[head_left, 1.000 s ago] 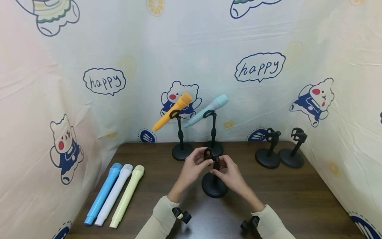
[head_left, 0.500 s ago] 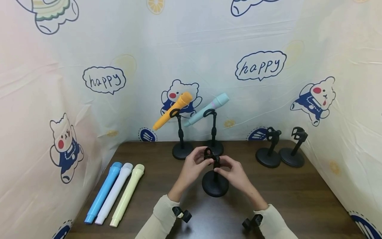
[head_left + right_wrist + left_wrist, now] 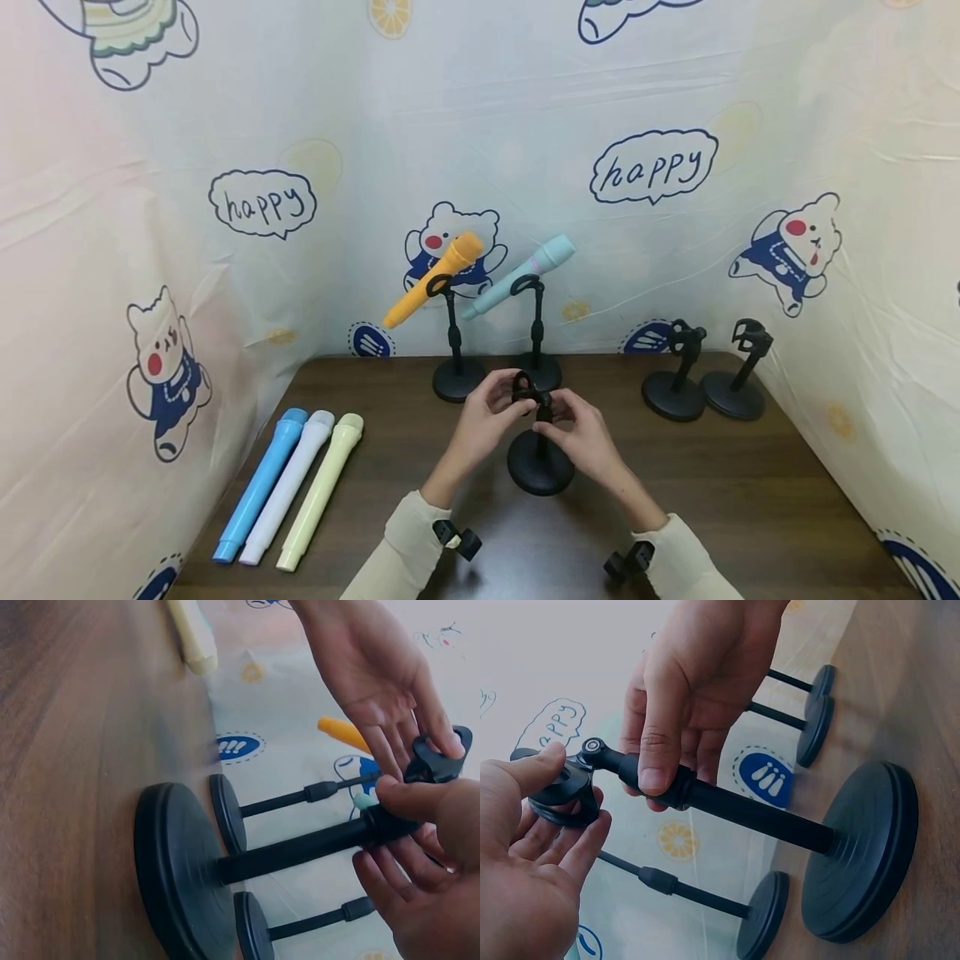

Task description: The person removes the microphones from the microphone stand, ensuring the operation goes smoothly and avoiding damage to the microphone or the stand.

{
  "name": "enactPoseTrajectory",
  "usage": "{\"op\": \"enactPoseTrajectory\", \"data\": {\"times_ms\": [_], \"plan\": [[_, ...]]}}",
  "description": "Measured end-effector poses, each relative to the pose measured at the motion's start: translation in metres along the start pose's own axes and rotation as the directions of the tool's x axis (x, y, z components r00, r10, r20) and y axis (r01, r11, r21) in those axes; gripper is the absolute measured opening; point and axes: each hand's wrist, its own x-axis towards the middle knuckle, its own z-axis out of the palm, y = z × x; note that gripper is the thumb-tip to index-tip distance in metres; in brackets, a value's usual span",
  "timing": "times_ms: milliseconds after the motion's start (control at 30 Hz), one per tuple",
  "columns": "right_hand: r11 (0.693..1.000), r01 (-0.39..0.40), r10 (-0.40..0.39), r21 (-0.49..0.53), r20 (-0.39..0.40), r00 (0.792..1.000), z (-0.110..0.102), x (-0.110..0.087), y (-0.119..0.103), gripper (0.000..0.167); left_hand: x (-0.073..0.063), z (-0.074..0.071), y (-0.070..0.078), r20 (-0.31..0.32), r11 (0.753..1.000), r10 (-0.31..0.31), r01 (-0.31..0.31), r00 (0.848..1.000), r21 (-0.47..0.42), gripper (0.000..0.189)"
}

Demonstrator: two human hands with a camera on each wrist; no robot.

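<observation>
A black microphone stand [image 3: 540, 468] with a round base stands upright on the table between both hands. My left hand [image 3: 483, 417] pinches the clip [image 3: 564, 787] at its top, thumb on one side and fingers on the other. Just below, my right hand [image 3: 587, 437] grips the collar of the pole [image 3: 300, 851] between thumb and fingers. Behind them, an orange microphone [image 3: 431, 282] and a light teal microphone [image 3: 517, 277] sit tilted in the clips of two taller stands.
Blue [image 3: 258, 487], white [image 3: 287, 490] and pale yellow [image 3: 320, 493] microphones lie side by side on the table's left. Two shorter black stands, one left [image 3: 672, 397] and one right [image 3: 732, 395], are at the back right. A printed cloth [image 3: 480, 125] hangs behind the table.
</observation>
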Motion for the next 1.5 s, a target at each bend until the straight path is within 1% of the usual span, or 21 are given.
{"op": "enactPoseTrajectory", "data": {"times_ms": [100, 200, 300, 400, 667, 933, 1067, 1133, 1200, 1300, 1400, 1433, 1500], "plan": [[0.998, -0.023, 0.019, 0.054, 0.088, 0.996, -0.006, 0.000, 0.001, 0.034, 0.000, 0.000, 0.000, 0.006, 1.000, 0.000, 0.000, 1.000, 0.001, 0.045], [0.993, -0.040, 0.021, 0.110, 0.170, 0.985, -0.011, 0.002, 0.001, 0.035, 0.000, 0.000, 0.000, 0.008, 1.000, 0.001, -0.001, 1.000, 0.003, 0.047], [0.992, -0.032, 0.008, 0.121, 0.197, 0.980, -0.013, 0.004, 0.002, 0.034, 0.001, -0.001, 0.000, 0.008, 1.000, -0.001, 0.001, 1.000, 0.000, 0.048], [0.994, -0.024, 0.005, 0.104, 0.183, 0.983, -0.012, 0.005, 0.004, 0.032, 0.001, -0.001, -0.001, 0.011, 1.000, -0.007, 0.007, 1.000, -0.001, 0.048], [0.999, -0.005, 0.001, 0.045, 0.088, 0.996, -0.004, 0.006, 0.005, 0.030, 0.001, -0.002, -0.002, -0.005, 1.000, -0.007, 0.007, 1.000, 0.014, 0.045], [1.000, 0.024, -0.024, 0.002, 0.020, 0.999, 0.003, 0.006, 0.004, 0.037, 0.001, -0.002, -0.001, -0.008, 1.000, 0.000, 0.000, 1.000, 0.015, 0.046], [1.000, 0.013, -0.013, -0.001, -0.001, 1.000, 0.006, 0.006, 0.001, 0.037, 0.001, -0.002, -0.001, -0.014, 1.000, -0.002, 0.003, 1.000, 0.016, 0.046], [1.000, -0.005, 0.005, 0.006, -0.006, 1.000, 0.007, 0.005, -0.001, 0.036, 0.001, -0.002, -0.001, -0.013, 1.000, -0.003, 0.004, 1.000, 0.014, 0.046], [1.000, -0.022, 0.022, 0.008, 0.009, 1.000, 0.006, 0.005, -0.002, 0.035, 0.001, -0.002, -0.001, -0.010, 1.000, -0.004, 0.004, 1.000, 0.015, 0.046], [0.999, -0.033, 0.030, 0.033, 0.083, 0.996, 0.002, 0.006, 0.001, 0.033, 0.001, -0.002, -0.002, -0.004, 1.000, -0.007, 0.007, 1.000, 0.016, 0.045], [0.997, -0.034, 0.021, 0.075, 0.168, 0.986, -0.004, 0.004, 0.008, 0.035, 0.000, -0.002, -0.003, 0.007, 1.000, -0.012, 0.012, 1.000, 0.016, 0.045], [0.995, -0.039, 0.021, 0.094, 0.188, 0.982, -0.005, 0.004, 0.010, 0.035, 0.000, -0.002, -0.003, 0.010, 1.000, -0.014, 0.013, 1.000, 0.015, 0.046], [0.992, -0.046, 0.022, 0.115, 0.203, 0.979, -0.007, 0.003, 0.013, 0.033, 0.001, -0.002, -0.004, 0.014, 1.000, -0.015, 0.014, 1.000, 0.014, 0.046]]}}
